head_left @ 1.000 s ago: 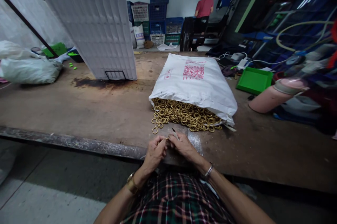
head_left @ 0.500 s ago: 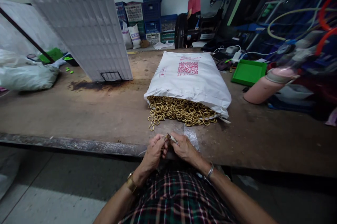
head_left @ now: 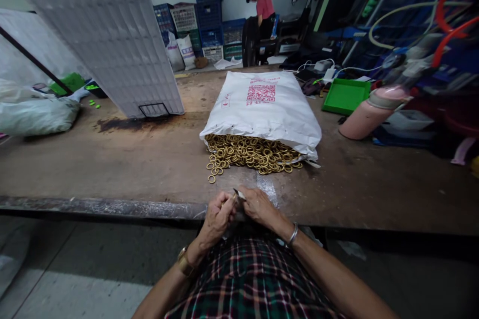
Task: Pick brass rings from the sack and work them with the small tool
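Note:
My left hand (head_left: 217,216) and my right hand (head_left: 257,205) meet at the near edge of the wooden table (head_left: 112,159), fingers pinched together. The left pinches a small gold-coloured ring. The right grips a small pointed blade or tool (head_left: 237,193) whose tip touches the ring. Just beyond them a white sack (head_left: 262,104) lies on its side, spilling a heap of gold rings (head_left: 249,153) toward me. A few loose rings (head_left: 211,178) lie at the heap's left edge.
A white ribbed panel (head_left: 112,34) leans on the table at back left, beside a filled white bag (head_left: 35,114). A green tray (head_left: 345,95) and a pink flask (head_left: 368,112) lie at right. A person in red (head_left: 264,7) stands far back by blue crates (head_left: 207,4).
The view has drifted, so the sack and heap sit slightly farther left and higher. My hands stay pinched together at the table edge, shifting only slightly.

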`<state>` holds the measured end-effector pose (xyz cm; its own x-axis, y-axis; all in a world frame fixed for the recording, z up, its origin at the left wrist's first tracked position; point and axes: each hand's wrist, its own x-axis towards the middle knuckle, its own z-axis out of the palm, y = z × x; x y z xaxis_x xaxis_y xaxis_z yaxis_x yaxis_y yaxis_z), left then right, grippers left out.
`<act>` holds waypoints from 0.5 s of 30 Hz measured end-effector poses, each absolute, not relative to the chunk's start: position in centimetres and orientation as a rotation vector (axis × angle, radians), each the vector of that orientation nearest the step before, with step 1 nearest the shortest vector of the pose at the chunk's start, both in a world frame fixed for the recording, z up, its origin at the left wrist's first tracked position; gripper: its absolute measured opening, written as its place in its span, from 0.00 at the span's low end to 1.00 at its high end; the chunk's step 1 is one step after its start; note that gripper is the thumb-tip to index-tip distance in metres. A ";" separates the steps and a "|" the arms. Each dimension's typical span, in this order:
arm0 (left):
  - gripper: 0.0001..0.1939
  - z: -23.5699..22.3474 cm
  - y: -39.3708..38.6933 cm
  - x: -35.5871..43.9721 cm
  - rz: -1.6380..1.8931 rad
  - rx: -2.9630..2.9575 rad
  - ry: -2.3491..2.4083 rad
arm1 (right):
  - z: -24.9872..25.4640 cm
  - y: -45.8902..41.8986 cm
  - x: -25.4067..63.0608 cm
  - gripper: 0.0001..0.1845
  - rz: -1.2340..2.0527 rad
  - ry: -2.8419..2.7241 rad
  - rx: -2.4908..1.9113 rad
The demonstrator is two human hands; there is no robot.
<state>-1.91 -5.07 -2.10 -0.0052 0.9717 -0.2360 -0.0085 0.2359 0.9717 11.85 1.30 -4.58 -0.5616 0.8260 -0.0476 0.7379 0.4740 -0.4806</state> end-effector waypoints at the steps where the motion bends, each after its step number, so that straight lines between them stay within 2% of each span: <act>1: 0.18 -1.7 -5.5 -1.9 1.002 1.022 1.271 | -4.7 1.5 12.0 0.15 0.646 -2.525 -1.412; 6: 0.17 -1.6 -8.0 -3.2 0.705 0.882 1.170 | -5.2 2.8 13.2 0.13 0.498 -2.415 -1.585; 15: 0.10 -9.2 -8.7 -4.3 0.612 0.290 1.241 | -5.7 1.4 14.9 0.10 0.539 -2.289 -1.505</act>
<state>-4.29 -8.74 -9.24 0.1918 0.5796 -0.7920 -0.2758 0.8063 0.5233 14.88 1.37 -5.75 -0.3758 0.9233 0.0790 0.7909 0.3641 -0.4918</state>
